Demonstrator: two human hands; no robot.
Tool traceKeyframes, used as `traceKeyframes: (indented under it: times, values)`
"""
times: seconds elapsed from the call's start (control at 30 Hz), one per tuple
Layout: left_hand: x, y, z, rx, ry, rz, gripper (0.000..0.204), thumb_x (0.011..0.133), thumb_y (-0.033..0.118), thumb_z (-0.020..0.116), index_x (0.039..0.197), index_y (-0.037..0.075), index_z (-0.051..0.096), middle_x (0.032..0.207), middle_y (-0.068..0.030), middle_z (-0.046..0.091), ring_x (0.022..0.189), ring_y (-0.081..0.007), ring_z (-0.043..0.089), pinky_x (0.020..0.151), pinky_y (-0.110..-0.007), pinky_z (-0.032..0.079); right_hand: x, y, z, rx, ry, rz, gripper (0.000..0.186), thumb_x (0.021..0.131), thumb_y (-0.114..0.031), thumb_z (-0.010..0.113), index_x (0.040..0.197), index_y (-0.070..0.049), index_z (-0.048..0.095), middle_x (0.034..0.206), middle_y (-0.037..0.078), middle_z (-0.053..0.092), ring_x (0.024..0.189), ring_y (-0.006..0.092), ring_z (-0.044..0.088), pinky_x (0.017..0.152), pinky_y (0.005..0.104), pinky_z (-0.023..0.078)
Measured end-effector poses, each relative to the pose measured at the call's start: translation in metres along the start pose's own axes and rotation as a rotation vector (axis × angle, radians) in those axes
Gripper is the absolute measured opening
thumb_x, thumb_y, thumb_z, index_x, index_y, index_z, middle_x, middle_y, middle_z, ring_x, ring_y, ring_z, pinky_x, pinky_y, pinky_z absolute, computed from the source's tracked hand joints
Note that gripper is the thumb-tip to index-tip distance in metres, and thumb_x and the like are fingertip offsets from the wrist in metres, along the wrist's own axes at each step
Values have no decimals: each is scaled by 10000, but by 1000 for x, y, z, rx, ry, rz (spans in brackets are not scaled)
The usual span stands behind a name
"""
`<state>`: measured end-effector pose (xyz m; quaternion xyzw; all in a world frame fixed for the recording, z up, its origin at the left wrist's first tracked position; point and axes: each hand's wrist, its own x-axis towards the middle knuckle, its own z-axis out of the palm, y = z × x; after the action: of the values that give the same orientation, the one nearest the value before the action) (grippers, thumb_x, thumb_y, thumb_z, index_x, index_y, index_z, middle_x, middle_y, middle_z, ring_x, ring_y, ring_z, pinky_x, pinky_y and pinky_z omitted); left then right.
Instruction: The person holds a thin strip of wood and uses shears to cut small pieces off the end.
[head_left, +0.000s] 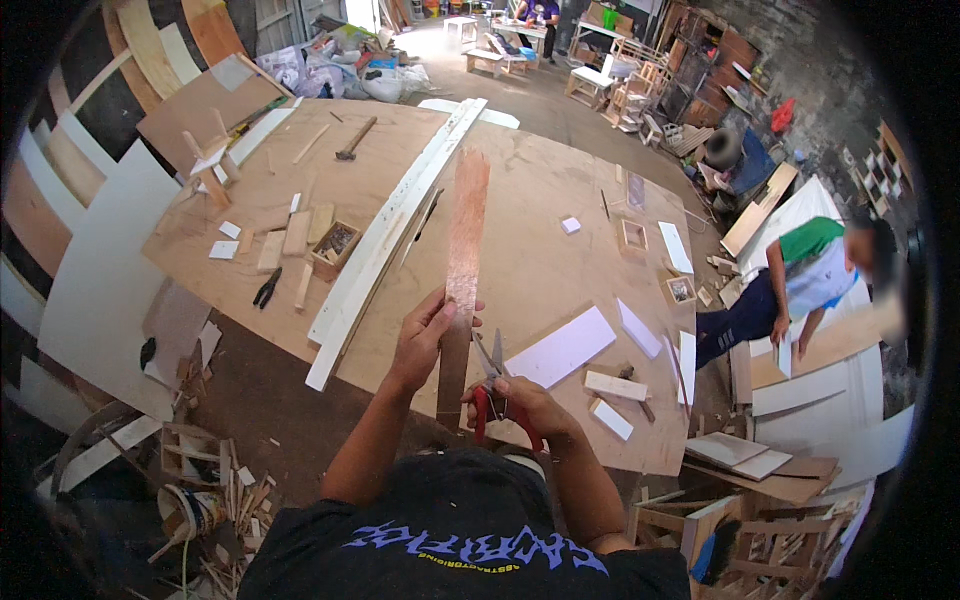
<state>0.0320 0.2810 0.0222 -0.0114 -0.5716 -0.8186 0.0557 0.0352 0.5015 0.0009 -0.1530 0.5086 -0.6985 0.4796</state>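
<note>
Upright in my view, a long, thin reddish-brown strip is gripped in my left hand, thumb across its front near the middle. My right hand holds red-handled scissors, their metal blades apart and pointing forward, beside the lower part of the strip. Both hands are over the front of a large plywood table. Just left of the strip lie long white boards and a thin black tool. A wide white board is to the right of the scissors.
The table also bears a hammer, black pliers, small wooden boxes and several offcuts. A co-worker bends over boards at the right. Another person stands at a far bench. Scrap wood is piled on the floor.
</note>
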Motion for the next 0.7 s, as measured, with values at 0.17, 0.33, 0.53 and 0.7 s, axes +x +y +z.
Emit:
traceKeyframes:
  times: [0.17, 0.33, 0.53, 0.7]
  values:
    - [17, -3, 23, 13, -34, -2, 402, 1030, 144, 474, 1386, -39, 495, 1187, -166, 672, 1017, -212, 656, 923, -361, 528, 4, -14, -29, 134, -149, -20, 642, 1038, -524, 387, 1220, 50, 610, 1026, 152, 714, 955, 269, 695, 893, 422, 534]
    - [18, -7, 48, 39, 11, -28, 400, 1015, 200, 510, 1326, -51, 523, 1184, -168, 670, 1021, -225, 650, 945, -379, 509, 0, -14, -51, 296, -189, -13, 656, 1059, -506, 319, 1197, 68, 603, 961, 157, 709, 912, 276, 693, 870, 413, 540]
    - [20, -25, 62, 134, 59, -39, 401, 1033, 162, 498, 1382, -34, 516, 1182, -146, 681, 1000, -191, 653, 887, -334, 532, -9, -10, -81, 301, -204, 42, 669, 1056, -533, 336, 1084, 66, 631, 822, 132, 679, 752, 249, 675, 723, 378, 550]
    - [13, -34, 64, 152, 102, -162, 419, 1038, 185, 505, 1397, -29, 513, 1168, -146, 685, 920, -179, 662, 818, -320, 555, -12, -8, -89, 250, -22, 101, 692, 1036, -574, 383, 956, 62, 644, 718, 115, 639, 625, 229, 635, 586, 348, 526]
